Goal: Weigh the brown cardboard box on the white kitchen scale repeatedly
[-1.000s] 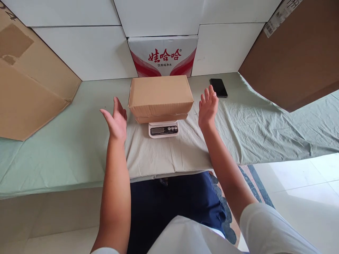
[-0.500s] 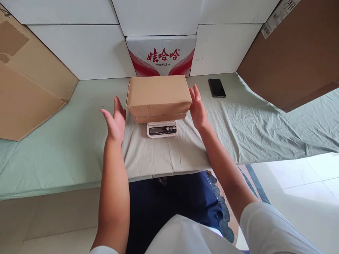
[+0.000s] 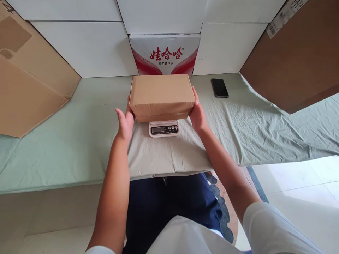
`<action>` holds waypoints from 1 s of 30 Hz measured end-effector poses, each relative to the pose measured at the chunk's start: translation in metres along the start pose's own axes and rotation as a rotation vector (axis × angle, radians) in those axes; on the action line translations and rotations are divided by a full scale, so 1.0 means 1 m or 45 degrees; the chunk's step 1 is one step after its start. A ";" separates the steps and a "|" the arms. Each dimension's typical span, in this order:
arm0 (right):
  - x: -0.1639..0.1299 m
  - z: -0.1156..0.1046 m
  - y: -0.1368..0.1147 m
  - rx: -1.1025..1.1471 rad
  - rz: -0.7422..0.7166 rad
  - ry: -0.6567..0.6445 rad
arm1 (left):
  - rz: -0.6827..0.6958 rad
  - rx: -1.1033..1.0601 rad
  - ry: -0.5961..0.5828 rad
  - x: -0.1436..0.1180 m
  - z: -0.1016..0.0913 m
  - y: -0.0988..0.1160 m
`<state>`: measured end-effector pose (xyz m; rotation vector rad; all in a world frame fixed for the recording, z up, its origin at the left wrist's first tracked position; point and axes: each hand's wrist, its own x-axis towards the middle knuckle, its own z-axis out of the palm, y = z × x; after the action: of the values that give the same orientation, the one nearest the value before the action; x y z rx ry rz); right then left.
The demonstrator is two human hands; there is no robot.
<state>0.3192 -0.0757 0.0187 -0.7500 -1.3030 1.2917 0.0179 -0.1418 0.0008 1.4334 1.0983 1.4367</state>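
Observation:
A closed brown cardboard box (image 3: 162, 91) rests on a small white kitchen scale (image 3: 164, 129), hiding most of it. Only the scale's front shows, with a grey display and several round buttons; no digits can be read. My left hand (image 3: 126, 121) is against the box's left side, its thumb sticking out and its fingers partly hidden behind the box. On the opposite side, my right hand (image 3: 198, 113) has its fingers along the right face near the front corner. Between them, the two hands clasp the box.
A black phone (image 3: 219, 88) lies on the green cloth (image 3: 87, 141) to the right. Behind stand white boxes (image 3: 82, 49) and a red-and-white printed carton (image 3: 165, 54). Large cardboard sheets flank the table: one at left (image 3: 34, 88), one at right (image 3: 296, 63).
My left hand has moved right, from beside the box onto its left side. My right hand has closed in on the right side. The box still sits on the scale; the view has shifted slightly.

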 end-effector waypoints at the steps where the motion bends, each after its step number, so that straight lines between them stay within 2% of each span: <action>1: 0.000 0.000 0.000 0.002 -0.006 -0.007 | 0.000 -0.017 0.000 0.000 0.001 -0.001; 13: -0.008 0.012 -0.002 0.046 0.012 0.053 | -0.038 -0.080 0.044 -0.002 0.009 0.000; 22: -0.009 0.009 -0.006 0.007 -0.048 0.019 | -0.089 -0.095 0.053 -0.004 0.016 0.004; 30: -0.008 0.012 -0.006 0.019 0.014 0.031 | -0.078 -0.112 0.041 -0.004 0.013 0.006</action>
<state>0.3107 -0.0876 0.0250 -0.7611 -1.2701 1.2956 0.0312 -0.1467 0.0053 1.3084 1.0770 1.4513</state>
